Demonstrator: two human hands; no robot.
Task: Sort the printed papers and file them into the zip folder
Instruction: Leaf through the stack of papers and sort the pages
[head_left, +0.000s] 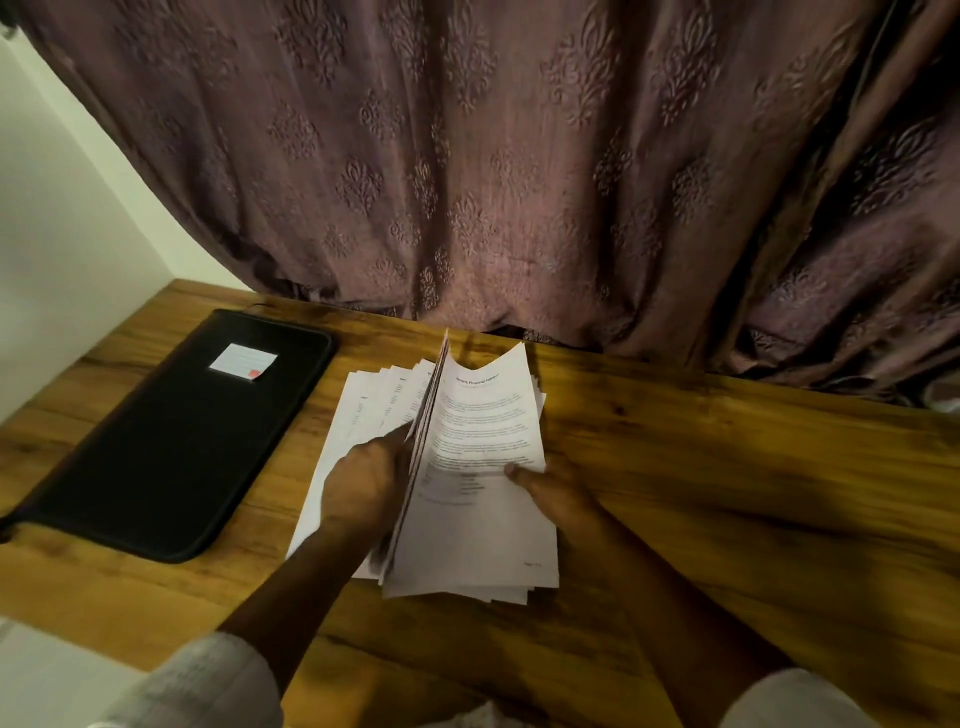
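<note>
Together, left hand (363, 483), right hand (558, 496) — gripping papers (485, 410)

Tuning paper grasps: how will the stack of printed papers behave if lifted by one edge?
Probably floppy: the top sheet curls at its free far edge. Likely to slide apart: the sheets beside the left hand lie fanned, edges staggered. Seemingly light: the right hand holds its side with just a thumb on top.

Curled and gripping: left hand (363, 488), right hand (558, 499).
</note>
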